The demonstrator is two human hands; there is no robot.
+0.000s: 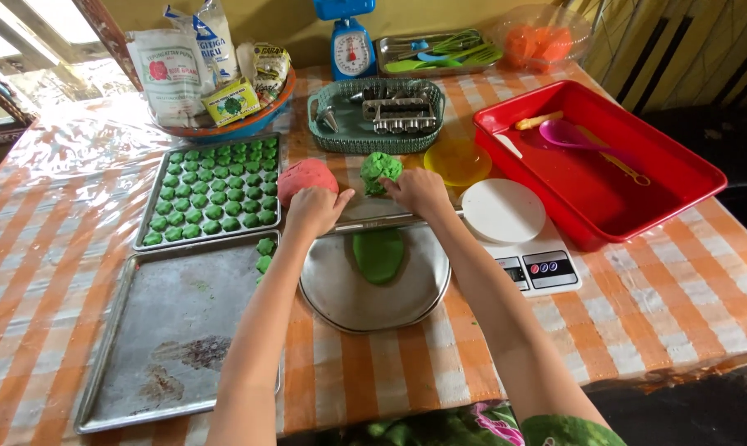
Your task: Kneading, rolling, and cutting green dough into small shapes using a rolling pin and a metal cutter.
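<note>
My left hand [314,208] and my right hand [421,192] press on the two ends of a metal rolling pin [372,221] lying across the far rim of a round metal tray [340,293]. A flattened strip of green dough [379,254] lies on that tray just below the pin. Behind my hands sit a lump of green dough [380,169] and a ball of pink dough [304,176].
A baking tray [146,211] holds several green dough pieces; a second tray [167,330] below holds few. Also here are a digital scale with white plate [506,213], a yellow bowl [458,161], a red tray [613,177] of utensils, a green basket [373,136], flour bags and a blue scale [352,45].
</note>
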